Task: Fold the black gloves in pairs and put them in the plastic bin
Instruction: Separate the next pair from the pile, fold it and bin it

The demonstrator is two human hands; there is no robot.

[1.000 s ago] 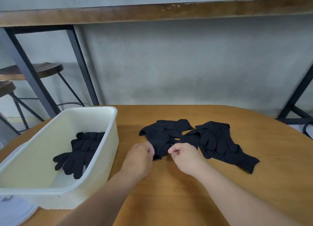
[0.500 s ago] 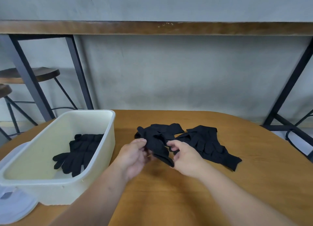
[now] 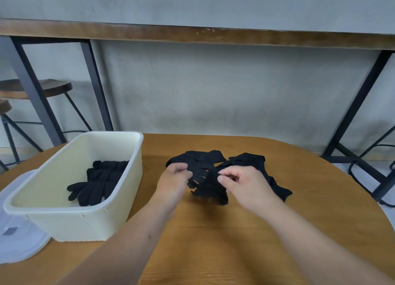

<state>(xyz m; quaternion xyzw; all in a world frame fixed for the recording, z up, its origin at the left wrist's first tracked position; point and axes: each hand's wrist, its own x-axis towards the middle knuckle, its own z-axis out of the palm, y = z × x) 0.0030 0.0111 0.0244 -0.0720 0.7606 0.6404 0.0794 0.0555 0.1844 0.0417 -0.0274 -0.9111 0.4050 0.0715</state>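
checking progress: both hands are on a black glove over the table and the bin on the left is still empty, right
Not quite. The bin is not empty: the head view shows black gloves already lying in it. The rest holds: the left hand and right hand both grip a black glove over the table.

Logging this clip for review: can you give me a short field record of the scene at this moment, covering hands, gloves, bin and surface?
left hand: gripping a black glove
right hand: pinching the same glove
loose gloves: piled on the table behind the hands
plastic bin: cream, left of the hands, holds black gloves
table: round, wooden
lid: clear, beside the bin
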